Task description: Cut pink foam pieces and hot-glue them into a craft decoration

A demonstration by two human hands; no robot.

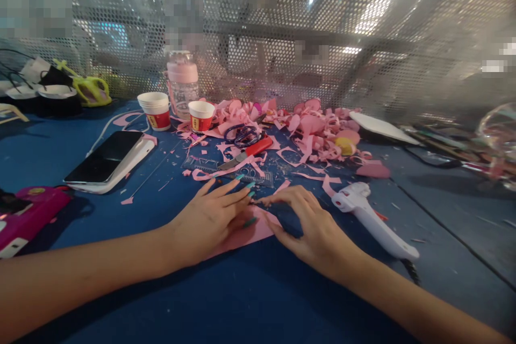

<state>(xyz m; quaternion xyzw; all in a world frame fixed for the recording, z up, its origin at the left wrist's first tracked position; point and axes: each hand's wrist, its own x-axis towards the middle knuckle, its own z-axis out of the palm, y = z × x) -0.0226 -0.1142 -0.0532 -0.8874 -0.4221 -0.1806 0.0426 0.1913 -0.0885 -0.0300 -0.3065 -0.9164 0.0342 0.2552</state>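
One sheet of pink paper (263, 228) noted flat on the blue bench (242, 301), central and near, partly covered by the left hand (213, 215). Left fingers extended and spread, palm down over the sheet, not clenched. Right hand (312, 226) arched at the sheet's right corner, thumb and forefinger apart, forefinger near the left fingertips; cannot tell whether anything small is pinched there.

Just beyond the fingers: clear ruler (264, 178), flat, with a red-handled cutting tool (258, 146) lying across it. Behind that, dark blue loops (242, 135) among pink scraps (310, 123), heaped and loose. To the right of the right hand, white gun-shaped tool (374, 220) on its side, black cord attached.

Farther left: black-screened phone (108, 156) atop a white object; magenta item (40, 215) at the edge, partly out of view. At the back: stacked paper cups (157, 117), separate red-and-white cup (201, 120), pink-lidded bottle (182, 75), perforated metal screen (141, 64).
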